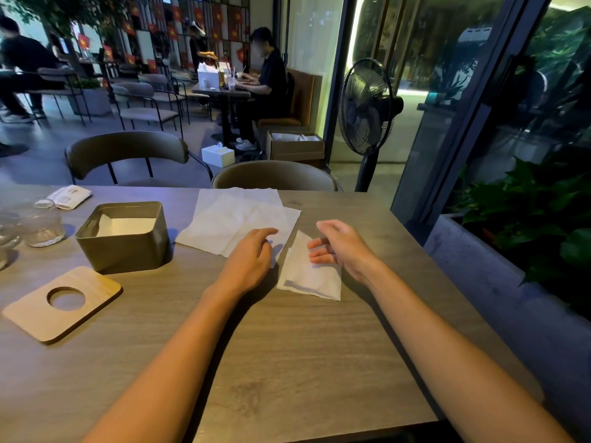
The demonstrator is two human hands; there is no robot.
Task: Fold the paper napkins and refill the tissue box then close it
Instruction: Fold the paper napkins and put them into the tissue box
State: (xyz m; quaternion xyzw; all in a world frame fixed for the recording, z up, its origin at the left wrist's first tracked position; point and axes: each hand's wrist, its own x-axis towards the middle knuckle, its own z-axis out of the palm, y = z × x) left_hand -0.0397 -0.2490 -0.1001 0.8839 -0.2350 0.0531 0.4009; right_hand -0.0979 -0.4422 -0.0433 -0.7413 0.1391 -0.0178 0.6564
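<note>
An olive-green tissue box (123,251) stands open on the table at the left, with folded white napkins (126,225) inside. Its wooden lid (28,318), with a round hole, lies flat in front of the box. Several unfolded white napkins (230,219) are spread at the table's middle. A folded napkin (307,276) lies to their right. My left hand (251,257) rests palm down on the near edge of the unfolded napkins. My right hand (339,247) hovers just over the folded napkin, fingers loosely curled and apart, holding nothing.
Glass cups (41,225) and a small wrapped packet (68,196) sit at the table's far left. Two chairs (128,151) stand behind the table. A standing fan (366,107) and a planter (524,219) are on the right. People sit at other tables in the back.
</note>
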